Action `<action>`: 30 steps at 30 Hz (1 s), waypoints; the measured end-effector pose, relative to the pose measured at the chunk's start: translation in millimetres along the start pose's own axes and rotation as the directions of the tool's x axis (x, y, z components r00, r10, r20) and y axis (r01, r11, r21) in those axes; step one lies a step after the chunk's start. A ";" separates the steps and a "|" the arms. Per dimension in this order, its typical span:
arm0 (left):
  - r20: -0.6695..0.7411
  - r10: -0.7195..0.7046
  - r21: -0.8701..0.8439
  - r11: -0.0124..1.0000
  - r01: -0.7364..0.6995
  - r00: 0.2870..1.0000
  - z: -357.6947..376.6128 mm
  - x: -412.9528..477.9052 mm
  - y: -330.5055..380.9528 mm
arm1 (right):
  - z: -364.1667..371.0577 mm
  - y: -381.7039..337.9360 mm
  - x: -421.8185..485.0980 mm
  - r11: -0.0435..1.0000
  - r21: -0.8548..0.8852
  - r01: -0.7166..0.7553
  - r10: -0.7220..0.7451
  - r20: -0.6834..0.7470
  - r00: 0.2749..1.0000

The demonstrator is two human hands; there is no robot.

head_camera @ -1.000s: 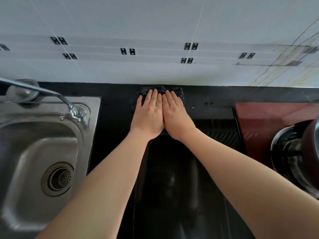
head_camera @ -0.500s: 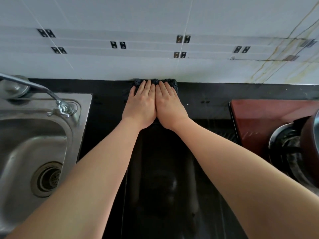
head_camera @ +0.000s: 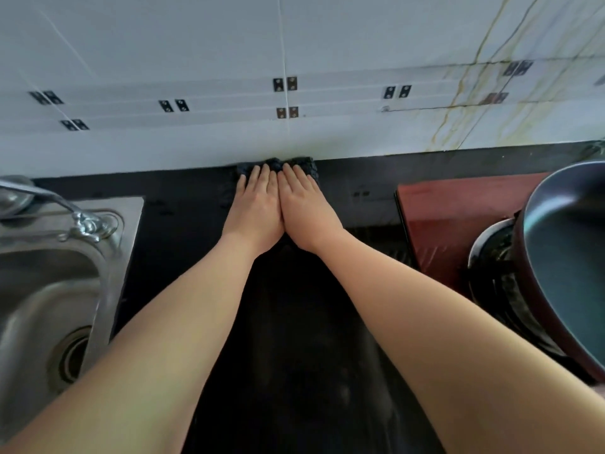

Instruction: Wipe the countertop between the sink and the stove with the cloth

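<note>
Both hands, left [head_camera: 253, 208] and right [head_camera: 307, 208], press flat, fingers spread, on the cloth [head_camera: 306, 165] against the wall [head_camera: 196, 145]; wiping stroke at its far end, so next drag it back along the bench [head_camera: 183, 224].

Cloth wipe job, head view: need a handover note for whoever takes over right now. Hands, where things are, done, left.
Left hand: open, flat, palm down on the cloth.
Right hand: same, pressed beside the left, thumbs touching.
The cloth is dark, mostly hidden under both hands, at the back edge of the countertop, against the tiled wall.
Sink lies to the left, stove with a pan to the right.
Done: the centre strip in front of the hands looks streaked, probably wiped.
Left: the strips beside the sink and beside the stove; I cannot tell whether they are clean.
</note>
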State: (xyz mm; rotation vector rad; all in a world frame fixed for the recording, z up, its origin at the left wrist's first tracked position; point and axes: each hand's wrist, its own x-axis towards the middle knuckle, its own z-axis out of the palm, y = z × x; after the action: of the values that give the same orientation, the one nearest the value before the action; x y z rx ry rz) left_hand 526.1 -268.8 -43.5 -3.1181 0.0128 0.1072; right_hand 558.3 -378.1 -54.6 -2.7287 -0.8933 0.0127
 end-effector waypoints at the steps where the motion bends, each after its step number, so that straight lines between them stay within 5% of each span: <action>1: -0.001 0.007 0.000 1.000 -0.007 1.000 -0.6 4.0 10.2 | -4.0 9.7 -3.0 1.000 -0.002 -0.007 0.007 0.014 1.000; 30: -0.111 -0.034 -0.160 0.987 0.016 0.993 11.1 -30.3 32.3 | -6.8 1.5 -45.6 0.990 -0.088 -0.111 0.112 0.015 0.994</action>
State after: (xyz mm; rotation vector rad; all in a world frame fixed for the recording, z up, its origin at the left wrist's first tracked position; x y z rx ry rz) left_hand 494.8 -300.6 -53.2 -3.2779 -0.0352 -0.0735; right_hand 522.9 -407.5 -51.9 -2.8609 -0.7624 0.0234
